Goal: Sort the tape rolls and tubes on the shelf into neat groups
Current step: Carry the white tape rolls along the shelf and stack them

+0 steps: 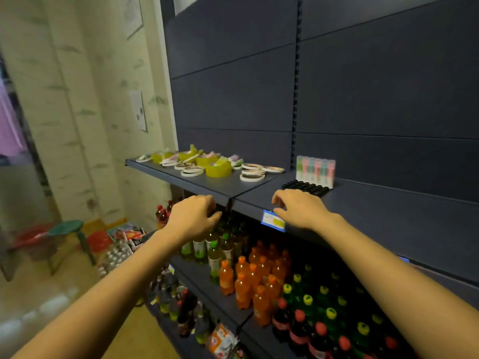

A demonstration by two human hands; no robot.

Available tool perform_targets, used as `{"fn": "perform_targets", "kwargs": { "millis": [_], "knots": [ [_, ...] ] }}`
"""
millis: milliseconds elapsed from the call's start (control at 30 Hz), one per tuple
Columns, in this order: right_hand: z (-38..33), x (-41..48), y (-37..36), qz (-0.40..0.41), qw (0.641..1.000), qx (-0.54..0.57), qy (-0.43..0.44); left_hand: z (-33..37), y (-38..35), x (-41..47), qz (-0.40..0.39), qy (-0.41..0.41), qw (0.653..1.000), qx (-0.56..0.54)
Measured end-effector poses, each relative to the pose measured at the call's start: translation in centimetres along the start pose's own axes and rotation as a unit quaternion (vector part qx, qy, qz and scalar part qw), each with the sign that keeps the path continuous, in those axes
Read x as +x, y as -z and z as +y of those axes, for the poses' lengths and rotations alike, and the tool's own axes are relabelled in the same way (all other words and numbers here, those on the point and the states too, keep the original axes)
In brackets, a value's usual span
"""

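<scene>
Shelf [259,189]: dark grey metal, upper tier of a store rack, seen from the front edge.

Tape rolls, yellow [218,168]: several wide rolls, scattered on the left half of the shelf, some with loose ends sticking up.

Tape rolls, white [252,174]: thin flat rings, lying singly and in low stacks of two or three among and to the right of the yellow ones; the group is unordered.

Tubes [316,171]: one upright row in pastel green, pink and blue, standing against the back panel on the right half of the shelf, well apart from the tape.

Black caps [305,187]: a block of small dark round tops just in front of the tubes.

Price tag [272,221]: blue, with yellow insert, clipped to the shelf's front lip.

Left hand [193,218]: at the front edge of the shelf, fingers curled downward over the lip, holding nothing visible.

Right hand [300,209]: palm down on the shelf edge just above the price tag, fingers loosely bent, empty, near the black caps but not touching them.

Lower tiers: orange soda bottles [242,281], green-capped bottles [308,299] and red-capped bottles [299,322] in rows.
</scene>
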State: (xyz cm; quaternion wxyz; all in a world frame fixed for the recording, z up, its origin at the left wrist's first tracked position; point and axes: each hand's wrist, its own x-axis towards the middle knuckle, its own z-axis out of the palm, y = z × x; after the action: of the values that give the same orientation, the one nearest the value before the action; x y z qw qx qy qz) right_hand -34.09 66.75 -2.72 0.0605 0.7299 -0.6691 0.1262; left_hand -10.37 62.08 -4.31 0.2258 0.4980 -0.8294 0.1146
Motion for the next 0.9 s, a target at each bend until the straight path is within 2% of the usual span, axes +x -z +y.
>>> {"fn": "perform_targets", "kwargs": {
  "millis": [233, 533, 900],
  "knots": [
    [-3.8, 6.9, -1.9, 0.0, 0.999, -0.014, -0.035, -6.0, -1.9, 3.8, -0.015, -0.022, 0.999, -0.042],
    [-2.4, 15.2, -4.0, 0.003, 0.995, -0.05, -0.09, -8.4, -6.6, 11.8, -0.035, -0.032, 0.993, -0.104],
    [3.3, 27.1, -6.5, 0.024, 0.959, -0.036, -0.281, -10.3, -11.7, 23.4, -0.059, -0.072, 0.99, -0.106]
  ]
}}
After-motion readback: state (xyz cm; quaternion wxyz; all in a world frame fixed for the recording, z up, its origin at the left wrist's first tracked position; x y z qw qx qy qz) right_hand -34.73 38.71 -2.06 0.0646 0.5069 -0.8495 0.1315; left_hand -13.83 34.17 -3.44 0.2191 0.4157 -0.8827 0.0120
